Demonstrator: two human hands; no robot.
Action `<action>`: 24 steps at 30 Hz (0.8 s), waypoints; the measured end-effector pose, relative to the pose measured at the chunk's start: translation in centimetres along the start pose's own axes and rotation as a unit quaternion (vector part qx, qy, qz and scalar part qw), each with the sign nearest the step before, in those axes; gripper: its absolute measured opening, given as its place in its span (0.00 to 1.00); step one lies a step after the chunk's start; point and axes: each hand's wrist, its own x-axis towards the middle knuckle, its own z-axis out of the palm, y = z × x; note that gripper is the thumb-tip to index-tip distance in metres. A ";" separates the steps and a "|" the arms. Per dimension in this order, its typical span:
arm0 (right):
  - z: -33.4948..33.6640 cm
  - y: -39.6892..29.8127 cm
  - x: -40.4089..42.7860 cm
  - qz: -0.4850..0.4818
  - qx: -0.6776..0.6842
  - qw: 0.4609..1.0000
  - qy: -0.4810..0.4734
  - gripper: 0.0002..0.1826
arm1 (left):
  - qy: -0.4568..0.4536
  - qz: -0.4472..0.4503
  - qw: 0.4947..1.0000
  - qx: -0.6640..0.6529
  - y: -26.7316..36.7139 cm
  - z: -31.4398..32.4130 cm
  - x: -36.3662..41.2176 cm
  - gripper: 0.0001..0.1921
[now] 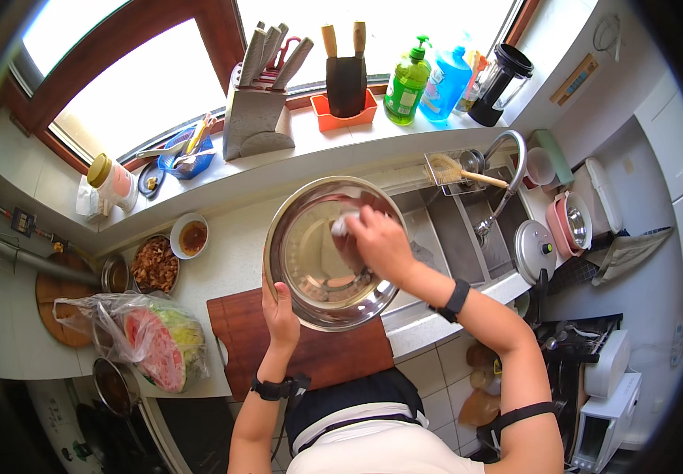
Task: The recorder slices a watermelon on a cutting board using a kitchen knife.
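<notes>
A wide stainless-steel bowl (312,255) is held up over the counter and the wooden cutting board (318,355), its inside facing me. My left hand (282,317) grips the bowl's rim at its lower left, thumb on the near side. Inside the bowl, my right hand (382,246) pinches a crumpled white wipe (346,222), perhaps paper or cloth, close to the inner wall. The wipe is partly hidden by my fingers and slightly blurred. Whether it touches the metal, I cannot tell.
Left lie a cut watermelon (164,340) in plastic, a bowl of brown chopped food (155,263) and a white bowl of sauce (192,236). Right is the sink (436,231) with its curved faucet (519,160). A knife block (258,118) and soap bottles (406,83) line the sill.
</notes>
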 end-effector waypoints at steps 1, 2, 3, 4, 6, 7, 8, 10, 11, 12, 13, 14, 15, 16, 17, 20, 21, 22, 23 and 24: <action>0.2 -0.8 -1.8 -0.012 0.076 0.996 -0.033 0.10 | -0.001 0.001 1.000 -0.003 0.0 0.2 0.0 0.29; 0.2 -2.5 -3.6 -0.019 0.121 0.986 -0.111 0.10 | 0.002 0.002 1.000 -0.001 0.0 0.1 0.0 0.29; 0.9 -3.7 -5.0 -0.070 0.132 0.984 -0.103 0.09 | 0.003 0.006 1.000 0.000 0.1 0.2 0.2 0.29; 0.8 -4.5 -4.9 -0.128 0.126 0.978 -0.109 0.10 | 0.002 0.009 1.000 0.002 0.3 0.0 0.2 0.29; 0.7 -5.0 -3.7 -0.199 0.108 0.970 -0.088 0.10 | -0.004 0.015 1.000 0.008 0.6 -0.2 0.3 0.29; 0.7 -4.1 -2.1 -0.212 0.094 0.971 -0.061 0.10 | -0.010 0.018 1.000 0.011 0.8 -0.3 0.4 0.29; 0.9 -3.1 -0.6 -0.211 0.050 0.975 -0.040 0.10 | -0.018 0.022 0.999 0.015 0.9 -0.4 0.5 0.29; 0.5 -0.8 2.0 -0.151 0.023 0.988 0.018 0.10 | -0.029 0.028 0.999 0.017 1.5 -0.4 0.6 0.30; -0.1 -0.1 2.8 -0.106 0.024 0.993 0.036 0.11 | -0.030 0.033 0.999 0.017 1.8 -0.5 0.7 0.30; -0.4 0.3 2.7 -0.080 -0.014 0.995 0.050 0.11 | -0.024 0.043 0.999 0.012 2.1 -0.5 0.8 0.29; -0.6 0.5 2.5 -0.054 -0.052 0.995 0.063 0.11 | -0.018 0.053 0.998 0.008 2.4 -0.5 0.8 0.29; -0.9 -0.3 1.3 -0.028 -0.075 0.996 0.041 0.11 | -0.002 0.072 0.997 -0.002 2.8 -0.7 0.8 0.28; -0.7 -1.2 -0.3 -0.001 -0.095 0.995 0.020 0.10 | -0.005 0.074 0.997 -0.003 3.0 -0.9 0.9 0.28; -0.3 -2.0 -2.3 0.012 -0.080 0.997 -0.006 0.10 | 0.001 0.073 0.997 0.001 3.2 -1.1 1.0 0.29; 0.1 -2.9 -4.1 0.025 -0.065 0.997 -0.034 0.11 | 0.007 0.070 0.997 0.005 3.2 -1.2 1.0 0.30; 0.0 -6.1 -7.4 0.035 0.074 0.992 -0.096 0.11 | 0.010 0.072 0.997 0.008 2.5 -1.2 1.3 0.29; 0.0 -6.7 -8.0 0.037 0.117 0.985 -0.118 0.11 | 0.022 0.085 0.995 0.047 2.6 -1.0 1.4 0.28; -1.4 -7.6 -7.8 0.094 0.213 0.944 -0.235 0.12 | 0.015 0.086 0.995 0.046 2.3 -1.3 1.3 0.28; -3.0 -8.0 -7.2 0.100 0.212 0.944 -0.232 0.12 | 0.013 0.044 0.999 0.008 1.7 -1.6 1.1 0.27; -4.9 -7.6 -6.4 0.126 0.294 0.912 -0.256 0.10 | 0.008 0.002 0.999 -0.033 1.1 -1.7 0.9 0.25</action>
